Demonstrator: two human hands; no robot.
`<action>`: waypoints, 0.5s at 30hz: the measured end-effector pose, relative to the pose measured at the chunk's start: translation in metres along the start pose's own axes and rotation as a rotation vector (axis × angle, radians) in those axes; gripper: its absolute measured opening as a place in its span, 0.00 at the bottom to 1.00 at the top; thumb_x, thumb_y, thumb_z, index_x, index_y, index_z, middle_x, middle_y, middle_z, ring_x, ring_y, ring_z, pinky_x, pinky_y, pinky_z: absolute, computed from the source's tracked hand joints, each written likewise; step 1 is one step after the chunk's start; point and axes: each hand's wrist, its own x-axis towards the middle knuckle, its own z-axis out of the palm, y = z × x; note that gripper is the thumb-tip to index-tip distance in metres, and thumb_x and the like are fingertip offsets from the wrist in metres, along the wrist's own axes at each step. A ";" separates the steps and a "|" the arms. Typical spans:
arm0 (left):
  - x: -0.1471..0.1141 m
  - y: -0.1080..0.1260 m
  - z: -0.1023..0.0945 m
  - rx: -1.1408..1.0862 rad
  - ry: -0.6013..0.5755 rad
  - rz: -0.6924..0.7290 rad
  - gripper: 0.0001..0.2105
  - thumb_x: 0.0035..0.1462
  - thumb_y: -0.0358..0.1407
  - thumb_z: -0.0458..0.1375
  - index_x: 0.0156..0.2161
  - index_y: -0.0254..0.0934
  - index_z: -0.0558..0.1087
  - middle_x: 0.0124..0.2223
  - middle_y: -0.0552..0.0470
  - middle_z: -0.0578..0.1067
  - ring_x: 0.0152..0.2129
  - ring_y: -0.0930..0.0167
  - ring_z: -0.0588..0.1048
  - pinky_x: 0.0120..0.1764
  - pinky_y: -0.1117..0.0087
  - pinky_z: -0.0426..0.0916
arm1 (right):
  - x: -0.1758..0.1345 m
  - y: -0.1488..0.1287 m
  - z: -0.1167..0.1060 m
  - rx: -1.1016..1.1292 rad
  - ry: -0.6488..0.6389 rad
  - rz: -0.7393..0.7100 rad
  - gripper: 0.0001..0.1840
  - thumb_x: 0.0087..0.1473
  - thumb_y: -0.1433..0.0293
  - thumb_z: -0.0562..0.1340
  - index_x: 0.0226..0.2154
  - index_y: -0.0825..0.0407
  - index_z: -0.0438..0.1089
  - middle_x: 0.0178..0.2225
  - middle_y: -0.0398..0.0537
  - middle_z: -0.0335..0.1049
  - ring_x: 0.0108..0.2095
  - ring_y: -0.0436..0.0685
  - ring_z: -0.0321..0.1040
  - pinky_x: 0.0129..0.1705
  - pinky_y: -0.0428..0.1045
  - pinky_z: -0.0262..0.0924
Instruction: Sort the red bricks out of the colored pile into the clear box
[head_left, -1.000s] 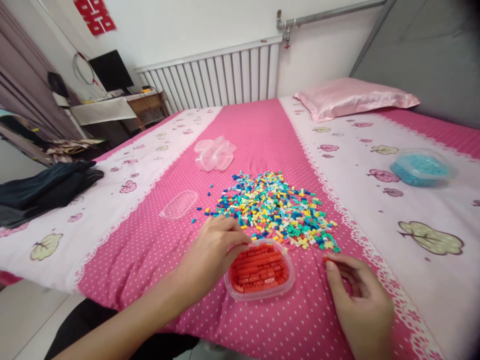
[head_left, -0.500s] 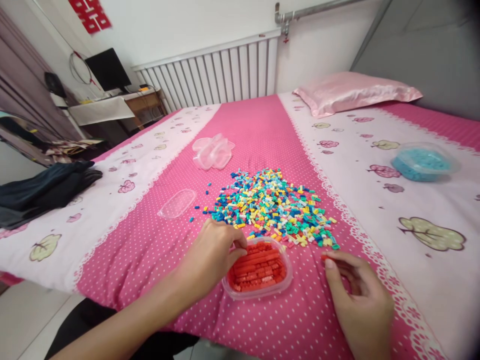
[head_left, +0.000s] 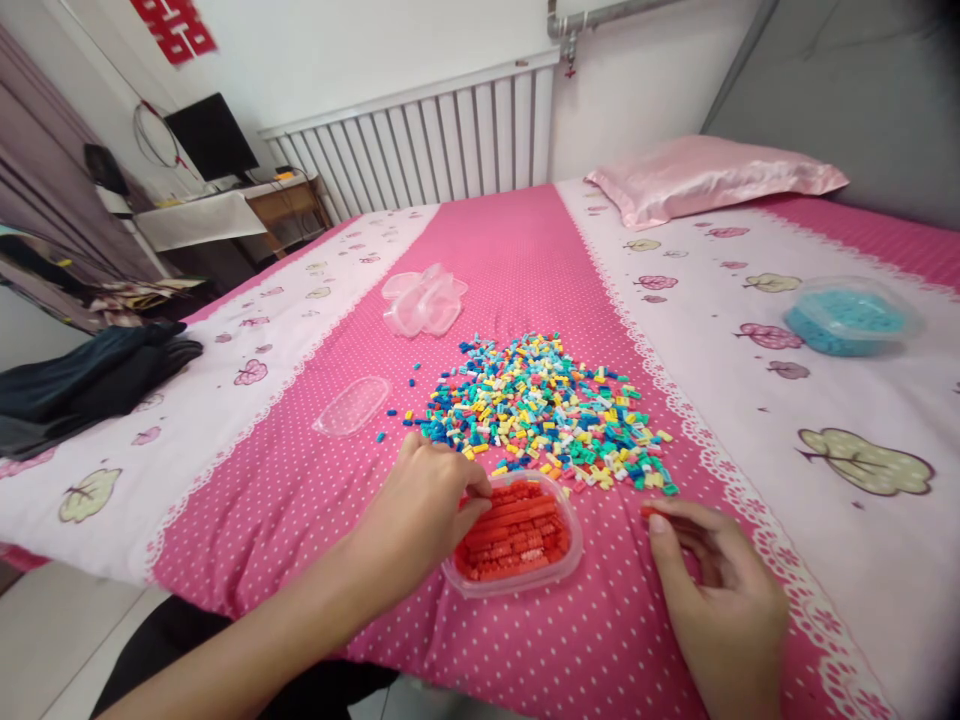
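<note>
A clear plastic container [head_left: 576, 545] filled with rows of red toy bricks [head_left: 517, 535] sits near the bed's front edge. My left hand [head_left: 427, 495] reaches over its left rim, thumb and forefinger pinched together above the bricks; what lies between those fingertips is hidden. To the right of the container, my right hand [head_left: 720, 590] is closed, pinching a small red brick [head_left: 651, 512] between thumb and forefinger. Just beyond the container spreads a loose heap of small multicoloured bricks [head_left: 525, 400], blue, yellow, green, white and some red.
A clear lid [head_left: 354, 406] lies left of the heap, and stacked clear containers [head_left: 425, 300] stand behind it. A container of light blue bricks [head_left: 851, 318] is at the right. A pink pillow [head_left: 712, 178] and dark folded clothes [head_left: 90, 380] also lie on the bed [head_left: 510, 240].
The view has shifted very slightly. Both hands keep nearly the same place and grip, and the container and heap look unchanged.
</note>
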 end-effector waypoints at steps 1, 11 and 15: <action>0.000 0.001 -0.002 0.001 -0.016 -0.009 0.06 0.56 0.26 0.65 0.32 0.40 0.81 0.30 0.54 0.81 0.29 0.68 0.75 0.43 0.59 0.60 | 0.000 0.000 0.000 0.000 -0.001 0.004 0.10 0.56 0.62 0.66 0.38 0.50 0.76 0.39 0.49 0.77 0.37 0.57 0.75 0.43 0.53 0.70; -0.001 -0.012 -0.014 0.117 0.039 0.295 0.13 0.67 0.29 0.57 0.44 0.53 0.80 0.39 0.55 0.72 0.36 0.71 0.69 0.44 0.61 0.48 | 0.000 0.001 0.001 -0.002 0.003 0.002 0.10 0.56 0.63 0.67 0.38 0.50 0.76 0.38 0.50 0.77 0.36 0.58 0.75 0.42 0.53 0.70; 0.007 -0.016 -0.009 0.184 0.062 0.416 0.10 0.66 0.32 0.59 0.41 0.52 0.81 0.39 0.54 0.70 0.39 0.70 0.66 0.47 0.58 0.48 | 0.000 0.001 0.001 -0.012 0.003 -0.004 0.10 0.56 0.63 0.66 0.39 0.50 0.76 0.38 0.50 0.77 0.36 0.58 0.75 0.42 0.54 0.70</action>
